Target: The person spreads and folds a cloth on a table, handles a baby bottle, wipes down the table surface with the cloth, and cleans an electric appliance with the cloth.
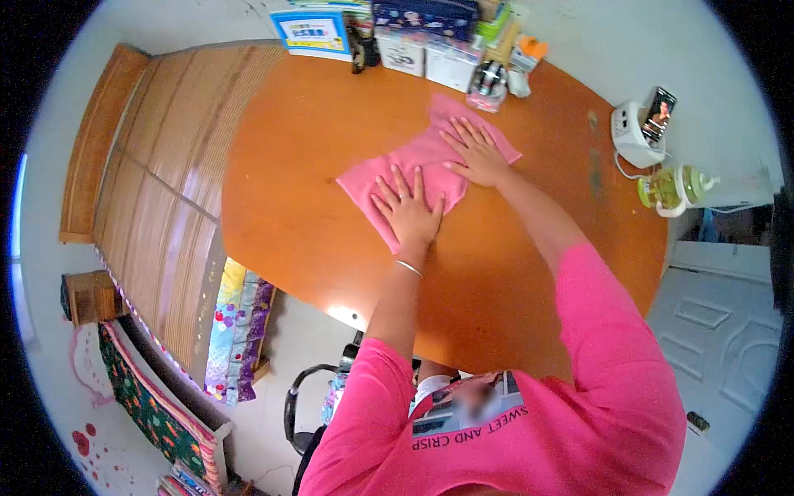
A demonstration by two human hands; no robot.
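Note:
A pink cloth [405, 161] lies spread on the orange-brown wooden table [289, 190]. My left hand [409, 215] rests flat on its lower left part, fingers spread, with a thin bracelet at the wrist. To the upper right, my right hand [480, 153] presses on the cloth too, its fingers stretched out and apart. Neither hand grips the cloth; both palms face down on it.
Along the table's far edge stand a blue-framed card [313, 35], white boxes [451, 64], a dark pouch [426, 18] and small items. At the right are a white device [633, 136] holding a phone [659, 114] and a green bottle [674, 188]. A black chair [294, 405] stands below.

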